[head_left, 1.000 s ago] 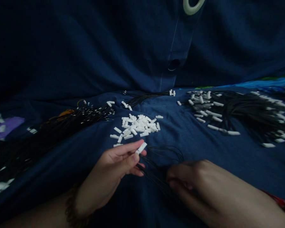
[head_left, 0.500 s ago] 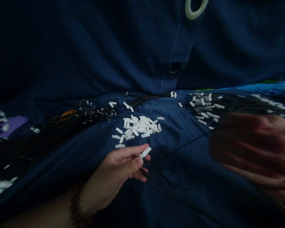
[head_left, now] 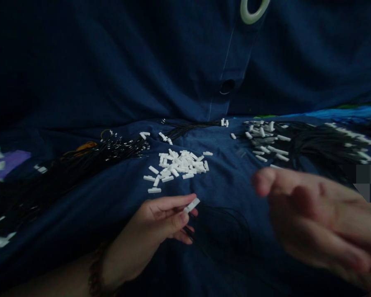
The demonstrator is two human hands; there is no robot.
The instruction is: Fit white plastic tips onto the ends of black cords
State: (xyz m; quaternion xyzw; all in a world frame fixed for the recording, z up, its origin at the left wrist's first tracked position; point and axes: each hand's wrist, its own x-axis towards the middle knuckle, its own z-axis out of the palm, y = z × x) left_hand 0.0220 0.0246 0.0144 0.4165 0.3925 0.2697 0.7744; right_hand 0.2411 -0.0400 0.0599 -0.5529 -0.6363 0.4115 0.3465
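My left hand (head_left: 160,225) is closed, pinching a small white connector housing (head_left: 192,205) between thumb and forefinger. Thin black wires (head_left: 231,218) trail from beneath its fingers toward the right. Just beyond this hand lies a loose pile of white connector housings (head_left: 181,161) on dark blue cloth. At the right, my right hand (head_left: 315,218) hovers above the cloth, slightly blurred, its fingers apart and nothing visible in them. Behind it are black cables with white connectors (head_left: 267,140) on their ends.
On the left stretches a thick bundle of black wires (head_left: 123,147) with shiny metal tips. A purple piece (head_left: 14,161) lies at the far left. Further back rests a small wire bundle (head_left: 188,128) with white ends. Blue cloth hangs behind, with a pale ring (head_left: 253,17).
My right hand has let go of the black wire it was pulling taut, and its fingers have spread. My left hand keeps its hold on the connector housing and has dropped slightly.
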